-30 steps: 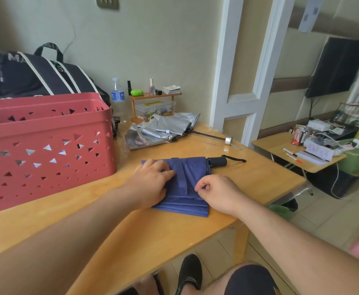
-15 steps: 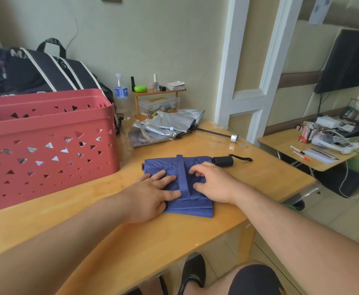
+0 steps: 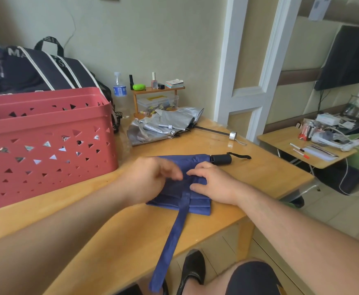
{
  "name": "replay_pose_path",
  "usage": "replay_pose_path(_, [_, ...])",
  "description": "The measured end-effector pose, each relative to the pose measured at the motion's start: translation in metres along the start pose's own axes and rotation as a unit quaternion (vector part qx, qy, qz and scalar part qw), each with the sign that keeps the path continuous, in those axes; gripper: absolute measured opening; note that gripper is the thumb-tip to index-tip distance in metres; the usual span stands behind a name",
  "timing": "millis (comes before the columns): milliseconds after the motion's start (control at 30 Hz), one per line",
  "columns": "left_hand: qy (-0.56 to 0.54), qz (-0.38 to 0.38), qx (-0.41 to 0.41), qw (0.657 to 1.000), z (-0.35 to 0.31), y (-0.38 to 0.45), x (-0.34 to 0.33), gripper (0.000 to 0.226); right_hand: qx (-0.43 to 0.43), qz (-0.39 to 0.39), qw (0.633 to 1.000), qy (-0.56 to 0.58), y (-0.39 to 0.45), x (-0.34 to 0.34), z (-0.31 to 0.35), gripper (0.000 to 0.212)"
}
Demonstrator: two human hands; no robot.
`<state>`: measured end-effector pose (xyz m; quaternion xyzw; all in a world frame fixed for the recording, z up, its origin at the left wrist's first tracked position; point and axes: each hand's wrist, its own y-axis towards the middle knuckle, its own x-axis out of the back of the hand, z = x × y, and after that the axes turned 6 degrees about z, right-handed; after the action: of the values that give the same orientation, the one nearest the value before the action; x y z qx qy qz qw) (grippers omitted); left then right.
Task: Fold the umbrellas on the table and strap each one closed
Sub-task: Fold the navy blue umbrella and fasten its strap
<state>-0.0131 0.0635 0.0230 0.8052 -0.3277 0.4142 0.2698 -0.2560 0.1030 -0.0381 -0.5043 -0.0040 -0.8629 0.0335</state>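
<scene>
A blue folded umbrella (image 3: pixel 197 161) lies flat on the wooden table (image 3: pixel 270 173), its black handle (image 3: pixel 221 159) pointing right. Its long blue strap (image 3: pixel 170 241) runs toward me and hangs over the table's front edge. My left hand (image 3: pixel 151 179) is blurred over the umbrella's left part, fingers loosely spread. My right hand (image 3: pixel 212 184) presses the fabric folds down just right of the strap's root. A silver umbrella (image 3: pixel 168 124) lies behind, loosely bunched, with its shaft extended to the right.
A red perforated basket (image 3: pixel 46 145) stands at the left, with a dark bag (image 3: pixel 35 69) behind it. A water bottle (image 3: pixel 119 90) and a small wooden shelf (image 3: pixel 157 90) stand by the wall. A cluttered side table (image 3: pixel 291 143) is at the right.
The strap, which lay across the top of the folded umbrella, now hangs toward me over the table edge. My left hand has lifted and shifted right; my right hand stays pressing the fabric.
</scene>
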Motion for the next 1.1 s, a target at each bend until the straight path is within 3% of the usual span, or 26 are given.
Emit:
replay_pose_path(67, [0.083, -0.045, 0.037, 0.995, 0.005, 0.033, -0.007, 0.055, 0.0, 0.018, 0.995, -0.096, -0.005, 0.0, 0.009, 0.051])
replay_pose_path(167, [0.221, 0.018, 0.044, 0.974, 0.02, 0.058, -0.033, 0.048, -0.009, 0.039, 0.965, -0.259, -0.019, -0.005, 0.027, 0.051])
replay_pose_path(300, [0.34, 0.078, 0.048, 0.936, 0.028, 0.032, -0.058, 0.058, -0.013, 0.072, 0.971, -0.228, -0.041, -0.005, 0.031, 0.054])
replay_pose_path(400, [0.324, 0.109, 0.061, 0.938, 0.025, 0.023, -0.058, 0.061, -0.017, 0.061, 0.978, -0.198, -0.036, 0.014, 0.028, 0.043])
replay_pose_path(467, [0.324, 0.117, 0.061, 0.937, 0.025, 0.024, -0.056, 0.062, -0.002, -0.029, 0.977, -0.213, -0.015, 0.022, 0.033, 0.031])
replay_pose_path(533, [0.319, 0.114, 0.055, 0.939, 0.025, 0.023, -0.056, 0.062, 0.023, -0.086, 0.983, -0.159, 0.007, 0.019, 0.039, 0.031])
replay_pose_path(600, [0.305, 0.126, 0.048, 0.943, 0.028, 0.019, -0.055, 0.062, 0.04, -0.06, 0.991, -0.114, 0.021, 0.008, 0.04, 0.031])
replay_pose_path(700, [0.273, 0.162, 0.021, 0.948, 0.043, 0.006, -0.05, 0.066, 0.06, -0.043, 0.985, -0.153, 0.017, -0.001, 0.021, 0.028])
replay_pose_path(800, [0.185, 0.141, -0.027, 0.972, 0.066, -0.015, -0.032, 0.066, 0.052, -0.056, 0.985, -0.155, 0.002, 0.011, -0.001, 0.029])
replay_pose_path(867, [0.113, 0.122, -0.001, 0.986, 0.071, -0.021, -0.016, 0.056, 0.046, -0.067, 0.988, -0.134, -0.002, 0.013, -0.009, 0.028])
replay_pose_path(933, [0.091, 0.123, 0.072, 0.986, 0.06, -0.004, -0.001, 0.06, 0.046, -0.078, 0.988, -0.124, 0.002, 0.009, -0.01, 0.026])
replay_pose_path(1000, [0.166, 0.136, 0.106, 0.971, 0.041, 0.033, 0.011, 0.056, 0.044, -0.087, 0.987, -0.128, 0.005, 0.002, -0.01, 0.025])
replay_pose_path(1100, [0.284, 0.094, 0.073, 0.952, 0.017, 0.091, 0.011, 0.034, 0.042, -0.081, 0.988, -0.122, 0.005, 0.003, -0.011, 0.027])
